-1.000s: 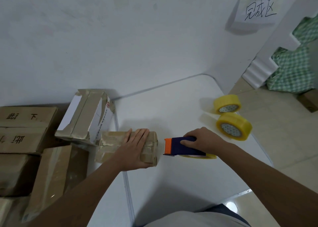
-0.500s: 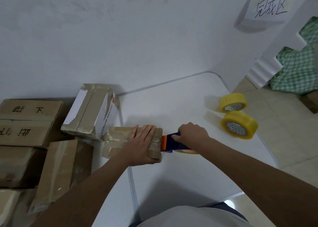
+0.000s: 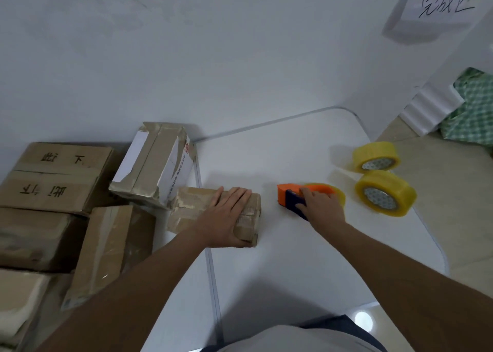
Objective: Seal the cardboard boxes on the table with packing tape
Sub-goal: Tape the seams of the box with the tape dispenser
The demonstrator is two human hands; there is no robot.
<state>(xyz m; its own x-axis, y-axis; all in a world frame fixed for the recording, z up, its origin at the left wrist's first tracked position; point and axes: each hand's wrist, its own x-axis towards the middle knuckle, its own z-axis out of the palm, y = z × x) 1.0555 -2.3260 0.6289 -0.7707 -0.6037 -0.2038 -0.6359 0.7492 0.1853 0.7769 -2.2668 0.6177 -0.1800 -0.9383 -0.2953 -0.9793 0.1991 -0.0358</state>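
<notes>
A small brown cardboard box [image 3: 192,207], wrapped in tape, lies on the white table [image 3: 280,258]. My left hand [image 3: 226,215] rests flat on its right end, thumb over the near edge. My right hand [image 3: 320,205] grips a blue and orange tape dispenser [image 3: 289,195] carrying a yellow roll. The dispenser is on the table a short gap to the right of the box, its orange end toward it.
Two spare yellow tape rolls [image 3: 376,155] [image 3: 385,193] lie near the table's right edge. A white-and-brown box [image 3: 157,162] stands behind the small one. Several cardboard boxes [image 3: 53,191] are stacked at the left. A paper sign [image 3: 442,2] hangs on the wall.
Half a second ago the dispenser's orange end was against the box's right end. My right hand has since drawn it away to the right. My left hand stays on the box.
</notes>
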